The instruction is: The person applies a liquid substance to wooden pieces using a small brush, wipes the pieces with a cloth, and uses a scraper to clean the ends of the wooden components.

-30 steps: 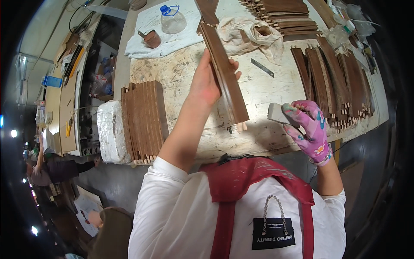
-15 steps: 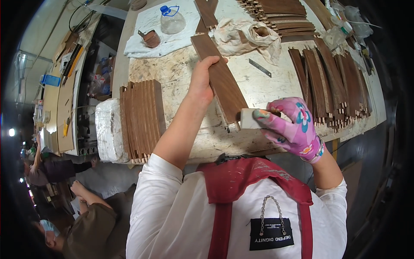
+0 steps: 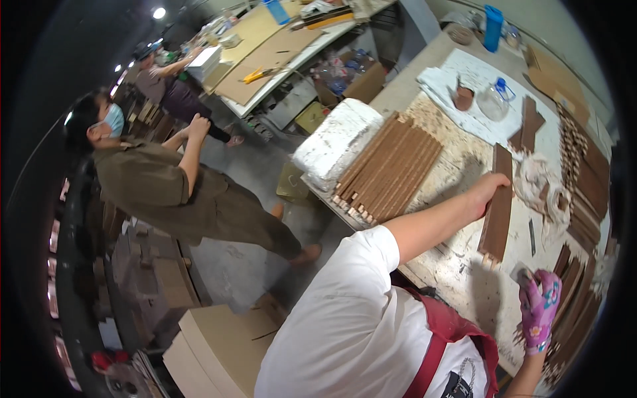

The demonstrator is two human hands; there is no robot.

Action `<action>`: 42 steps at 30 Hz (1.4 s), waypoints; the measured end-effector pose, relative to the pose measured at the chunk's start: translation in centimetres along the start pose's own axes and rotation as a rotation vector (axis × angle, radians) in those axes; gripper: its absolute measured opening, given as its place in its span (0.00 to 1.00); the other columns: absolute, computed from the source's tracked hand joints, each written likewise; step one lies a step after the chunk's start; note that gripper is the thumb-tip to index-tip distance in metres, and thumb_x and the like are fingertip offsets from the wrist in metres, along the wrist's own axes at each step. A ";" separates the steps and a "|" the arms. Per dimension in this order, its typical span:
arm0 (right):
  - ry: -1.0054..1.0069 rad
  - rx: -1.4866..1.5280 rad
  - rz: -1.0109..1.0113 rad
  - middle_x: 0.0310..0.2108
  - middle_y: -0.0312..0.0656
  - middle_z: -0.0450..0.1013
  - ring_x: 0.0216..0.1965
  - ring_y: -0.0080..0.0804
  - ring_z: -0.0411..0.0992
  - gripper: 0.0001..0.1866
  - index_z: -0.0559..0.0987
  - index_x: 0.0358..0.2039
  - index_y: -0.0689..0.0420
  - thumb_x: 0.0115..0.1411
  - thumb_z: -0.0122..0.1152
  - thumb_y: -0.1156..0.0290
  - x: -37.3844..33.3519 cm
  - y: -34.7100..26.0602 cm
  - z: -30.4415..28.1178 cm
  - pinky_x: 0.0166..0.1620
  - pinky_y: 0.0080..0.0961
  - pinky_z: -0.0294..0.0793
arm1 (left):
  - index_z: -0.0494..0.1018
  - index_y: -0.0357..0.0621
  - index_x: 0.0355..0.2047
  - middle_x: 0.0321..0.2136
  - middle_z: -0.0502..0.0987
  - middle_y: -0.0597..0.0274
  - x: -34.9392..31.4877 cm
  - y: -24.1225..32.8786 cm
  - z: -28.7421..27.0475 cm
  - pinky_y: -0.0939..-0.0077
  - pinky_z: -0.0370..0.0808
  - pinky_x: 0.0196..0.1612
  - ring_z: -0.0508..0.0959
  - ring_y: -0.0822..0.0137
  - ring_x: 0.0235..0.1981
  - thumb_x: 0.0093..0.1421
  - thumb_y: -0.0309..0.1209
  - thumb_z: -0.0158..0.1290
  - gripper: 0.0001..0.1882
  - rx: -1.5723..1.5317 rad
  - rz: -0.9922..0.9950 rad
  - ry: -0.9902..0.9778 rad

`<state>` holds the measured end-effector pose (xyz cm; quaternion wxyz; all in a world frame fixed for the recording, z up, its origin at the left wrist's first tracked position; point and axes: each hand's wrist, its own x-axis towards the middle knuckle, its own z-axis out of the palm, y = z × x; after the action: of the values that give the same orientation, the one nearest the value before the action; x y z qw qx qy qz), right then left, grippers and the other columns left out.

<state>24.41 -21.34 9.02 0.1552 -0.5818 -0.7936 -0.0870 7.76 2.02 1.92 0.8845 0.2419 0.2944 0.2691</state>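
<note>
A flat brown wooden board (image 3: 496, 215) with pale pegs at its near end is gripped along its edge by my bare left hand (image 3: 488, 192), above the worktable (image 3: 451, 265). In a pink flowered glove, my right hand (image 3: 539, 304) is closed on a small pale block (image 3: 522, 272), apart from the board. Left of my left forearm, a row of similar wooden boards (image 3: 391, 169) stands packed together. A crumpled cream cloth (image 3: 539, 192) lies just beyond the held board, with a thin metal ruler (image 3: 532, 237) nearer my right hand.
A white wrapped block (image 3: 338, 142) stands at the table's left edge. A clear jug (image 3: 492, 105) and a small brown pot (image 3: 462, 99) sit on a white cloth at the back. More boards (image 3: 577, 298) lie at right. A masked person (image 3: 172, 172) stands at left.
The view has swung left, bringing in two people and the floor. The pale block in my right hand has come away from the board's end. My left hand still holds the board.
</note>
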 end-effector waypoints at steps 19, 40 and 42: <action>0.346 0.510 0.919 0.49 0.45 0.70 0.54 0.37 0.64 0.21 0.75 0.47 0.62 0.51 0.61 0.73 -10.9 0.8 -2.1 0.55 0.29 0.62 | 0.73 0.37 0.42 0.36 0.79 0.57 0.6 -8.2 7.3 0.71 0.73 0.45 0.76 0.68 0.38 0.67 0.50 0.34 0.28 0.460 -0.074 -0.069; 0.684 0.594 1.039 0.44 0.46 0.73 0.48 0.36 0.68 0.18 0.75 0.43 0.65 0.51 0.61 0.73 -19.1 1.5 -1.4 0.56 0.30 0.60 | 0.72 0.36 0.30 0.30 0.75 0.42 12.4 -19.6 18.6 0.53 0.68 0.42 0.74 0.43 0.37 0.64 0.54 0.35 0.30 1.704 0.469 -0.423; 0.776 0.820 1.165 0.45 0.47 0.73 0.50 0.37 0.67 0.19 0.74 0.45 0.64 0.52 0.59 0.73 -18.0 1.3 -0.9 0.57 0.32 0.59 | 0.71 0.37 0.30 0.30 0.76 0.44 9.9 -16.0 16.3 0.55 0.68 0.40 0.74 0.45 0.36 0.61 0.52 0.43 0.26 1.617 0.400 -0.360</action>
<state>30.76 -37.40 3.54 0.6407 -0.7269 -0.2216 0.1100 30.48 -8.03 0.28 0.4091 0.8857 0.2026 0.0846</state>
